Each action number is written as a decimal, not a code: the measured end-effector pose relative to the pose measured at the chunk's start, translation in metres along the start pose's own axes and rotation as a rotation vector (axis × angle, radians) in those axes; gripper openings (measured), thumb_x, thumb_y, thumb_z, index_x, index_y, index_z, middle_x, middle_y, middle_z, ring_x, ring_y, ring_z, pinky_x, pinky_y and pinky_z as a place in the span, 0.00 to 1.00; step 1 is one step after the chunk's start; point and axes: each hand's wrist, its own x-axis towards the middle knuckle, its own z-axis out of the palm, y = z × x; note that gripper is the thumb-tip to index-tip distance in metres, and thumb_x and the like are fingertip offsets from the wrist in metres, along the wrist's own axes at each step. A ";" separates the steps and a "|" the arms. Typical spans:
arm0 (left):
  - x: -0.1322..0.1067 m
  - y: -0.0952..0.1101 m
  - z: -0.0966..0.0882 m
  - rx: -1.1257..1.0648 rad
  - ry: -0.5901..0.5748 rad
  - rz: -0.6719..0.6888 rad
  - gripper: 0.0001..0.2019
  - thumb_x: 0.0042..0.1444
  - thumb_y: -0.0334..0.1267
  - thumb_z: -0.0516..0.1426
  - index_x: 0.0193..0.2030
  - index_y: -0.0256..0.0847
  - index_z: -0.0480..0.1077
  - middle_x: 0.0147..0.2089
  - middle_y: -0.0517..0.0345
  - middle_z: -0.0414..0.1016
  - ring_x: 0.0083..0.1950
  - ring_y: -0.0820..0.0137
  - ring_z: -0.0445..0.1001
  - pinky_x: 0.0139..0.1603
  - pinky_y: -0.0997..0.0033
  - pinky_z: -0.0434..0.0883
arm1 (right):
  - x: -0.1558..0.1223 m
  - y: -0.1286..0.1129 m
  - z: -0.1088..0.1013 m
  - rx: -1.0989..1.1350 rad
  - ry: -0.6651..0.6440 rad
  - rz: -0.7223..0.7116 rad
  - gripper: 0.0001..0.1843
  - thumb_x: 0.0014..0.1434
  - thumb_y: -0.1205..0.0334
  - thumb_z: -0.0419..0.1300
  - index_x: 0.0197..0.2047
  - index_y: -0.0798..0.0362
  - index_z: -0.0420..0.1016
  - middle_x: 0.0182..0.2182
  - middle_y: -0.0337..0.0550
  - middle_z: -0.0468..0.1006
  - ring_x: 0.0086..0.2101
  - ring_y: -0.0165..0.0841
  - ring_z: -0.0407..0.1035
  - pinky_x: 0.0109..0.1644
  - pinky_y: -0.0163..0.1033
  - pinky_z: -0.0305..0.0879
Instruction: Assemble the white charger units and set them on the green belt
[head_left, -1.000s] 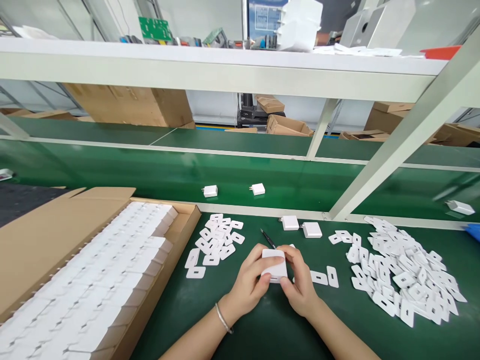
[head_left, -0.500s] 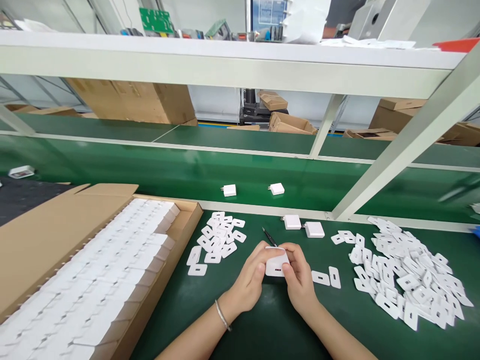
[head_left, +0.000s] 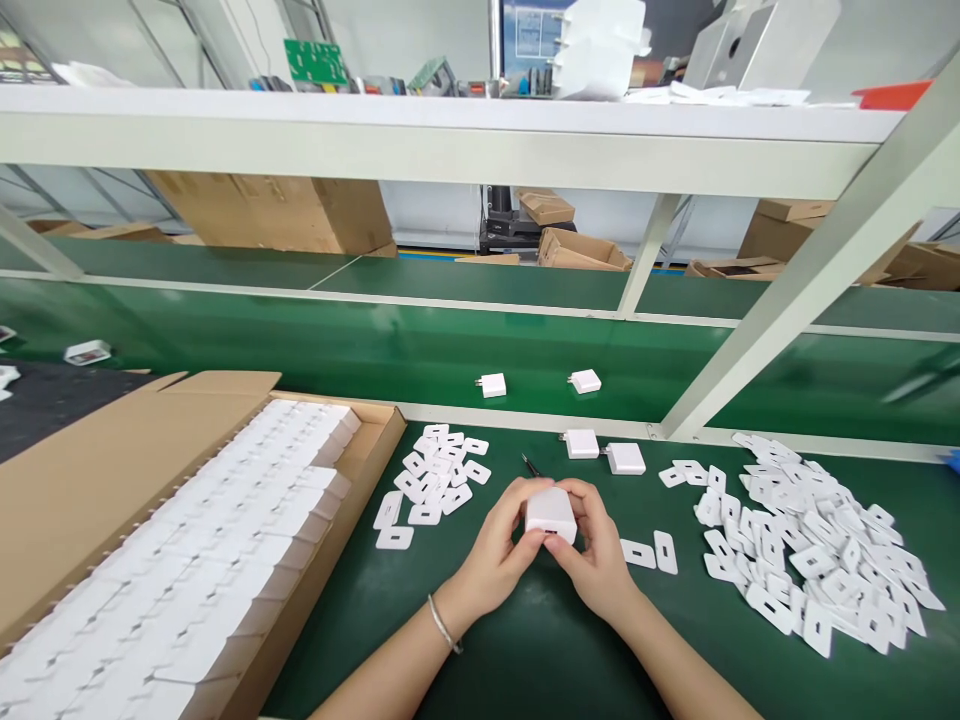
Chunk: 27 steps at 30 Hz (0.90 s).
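Nearest, both forearms point(head_left: 394, 665) are slanting inward over the green table point(head_left: 517, 670). Left hand point(head_left: 491, 550) and right hand point(head_left: 602, 560) are gripping a white adapter point(head_left: 550, 510) between them, fingers curling along its sides, thumb tips pressing nearly together at its near edge. Just beyond, a thin dark tool point(head_left: 531, 466) is poking out; piles of white plates point(head_left: 819, 545) are lying to either side. Farther, two more adapters point(head_left: 581, 444) are resting by the pale rail point(head_left: 472, 413).

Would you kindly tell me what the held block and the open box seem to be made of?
The held block: probably plastic, smooth and white with rounded corners. The open box: apparently cardboard, matte brown with a thin, folded-out flap.
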 end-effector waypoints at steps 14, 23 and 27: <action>0.001 0.003 0.003 0.121 -0.011 0.122 0.16 0.73 0.48 0.51 0.61 0.47 0.71 0.42 0.55 0.62 0.40 0.66 0.65 0.39 0.68 0.67 | -0.002 0.004 0.003 0.124 -0.030 -0.031 0.24 0.72 0.39 0.50 0.59 0.47 0.65 0.43 0.47 0.80 0.38 0.40 0.77 0.43 0.46 0.75; 0.002 -0.002 0.021 -0.574 -0.019 -0.230 0.32 0.70 0.66 0.46 0.70 0.47 0.55 0.45 0.52 0.73 0.36 0.69 0.70 0.36 0.69 0.70 | -0.010 0.012 0.008 0.059 0.124 -0.117 0.26 0.74 0.38 0.44 0.61 0.44 0.64 0.45 0.48 0.76 0.31 0.39 0.75 0.29 0.43 0.72; 0.008 -0.001 0.025 -0.692 0.060 -0.341 0.29 0.71 0.64 0.46 0.67 0.45 0.61 0.51 0.49 0.74 0.43 0.66 0.75 0.46 0.63 0.75 | -0.004 0.007 0.002 -0.351 0.075 -0.169 0.22 0.75 0.46 0.44 0.60 0.44 0.72 0.44 0.49 0.73 0.39 0.43 0.73 0.40 0.50 0.73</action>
